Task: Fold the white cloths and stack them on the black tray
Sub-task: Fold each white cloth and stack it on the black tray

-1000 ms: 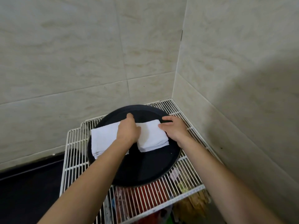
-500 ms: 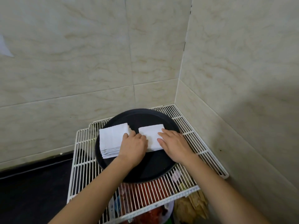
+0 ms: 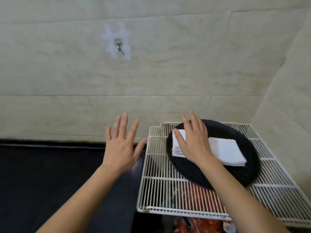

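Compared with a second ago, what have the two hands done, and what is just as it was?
The left hand has lifted away and swung left, off the black tray, fingers spread, empty. The right hand slid from the right stack over to the left stack, fingers straight. Both stacks stay side by side on the tray.

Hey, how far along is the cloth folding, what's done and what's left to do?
Done: a left pile and a right pile of folded white cloths lie side by side on the black tray. In hand: nothing; the right hand is spread flat over the left pile, the left hand open in the air beside the wire rack. Left: no unfolded cloth is in view, so maybe nothing.
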`<state>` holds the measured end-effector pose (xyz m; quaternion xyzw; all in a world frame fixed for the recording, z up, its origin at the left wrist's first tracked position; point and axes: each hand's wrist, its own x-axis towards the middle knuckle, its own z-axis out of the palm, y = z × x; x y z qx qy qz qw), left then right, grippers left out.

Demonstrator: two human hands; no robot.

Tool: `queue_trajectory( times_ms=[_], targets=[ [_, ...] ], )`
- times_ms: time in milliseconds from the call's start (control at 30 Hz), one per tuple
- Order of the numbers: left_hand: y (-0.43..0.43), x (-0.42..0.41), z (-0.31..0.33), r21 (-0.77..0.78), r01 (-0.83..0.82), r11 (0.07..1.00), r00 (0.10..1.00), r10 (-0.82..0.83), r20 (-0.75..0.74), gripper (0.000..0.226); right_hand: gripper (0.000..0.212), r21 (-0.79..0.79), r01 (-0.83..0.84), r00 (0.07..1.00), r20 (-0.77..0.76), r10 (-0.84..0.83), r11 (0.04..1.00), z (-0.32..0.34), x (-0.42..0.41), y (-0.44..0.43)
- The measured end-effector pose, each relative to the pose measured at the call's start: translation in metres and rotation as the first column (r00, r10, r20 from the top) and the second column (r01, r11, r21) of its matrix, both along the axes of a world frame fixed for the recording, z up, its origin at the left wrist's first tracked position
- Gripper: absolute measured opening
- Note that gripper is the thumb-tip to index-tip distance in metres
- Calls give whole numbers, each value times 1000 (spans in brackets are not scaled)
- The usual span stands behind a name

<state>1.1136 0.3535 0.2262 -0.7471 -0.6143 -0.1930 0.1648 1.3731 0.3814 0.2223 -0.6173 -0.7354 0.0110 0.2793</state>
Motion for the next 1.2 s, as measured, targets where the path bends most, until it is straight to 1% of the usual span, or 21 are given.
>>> queue_trajectory(
  times_ms=[67,133,233,333,467,600,700,833,967,1033,1200],
  targets=[
    [-24,-60,-3,8,-124,992,992,124,-1,76,66,7,-139,990,-11,139,990,-1,-66,3],
    [-52,-115,-7,-2,-235,972,972,235,-8,79,69,10,-249,968,10,249,968,-4,-128,-2],
    [-101,-195,-12,-19,-391,920,920,391,-4,81,70,-4,-387,922,6,387,922,-12,-219,-20],
    [-164,-287,-16,-38,-546,837,837,547,8,82,69,-18,-509,860,43,509,861,-18,-321,-47],
    [-243,-395,-26,-65,-673,737,738,675,12,84,70,-19,-600,794,111,598,800,-24,-443,-83],
    [-325,-509,-38,-142,-751,645,652,758,-1,86,72,-63,-639,758,119,642,767,-39,-569,-139],
    [-383,-572,-45,-176,-804,568,576,817,4,87,74,-110,-688,702,149,696,717,-47,-648,-175],
    [-426,-636,-47,-193,-839,509,516,856,17,85,75,-119,-746,637,160,754,655,-48,-726,-208],
    [-447,-688,-58,-237,-863,447,446,893,60,84,74,-140,-794,570,167,805,591,-57,-796,-224],
    [-451,-710,-68,-253,-869,426,418,904,85,84,73,-147,-806,552,164,817,574,-64,-826,-227],
    [-442,-781,-94,-338,-855,393,394,916,70,84,72,-182,-814,529,162,833,552,-91,-905,-212]
  ],
)
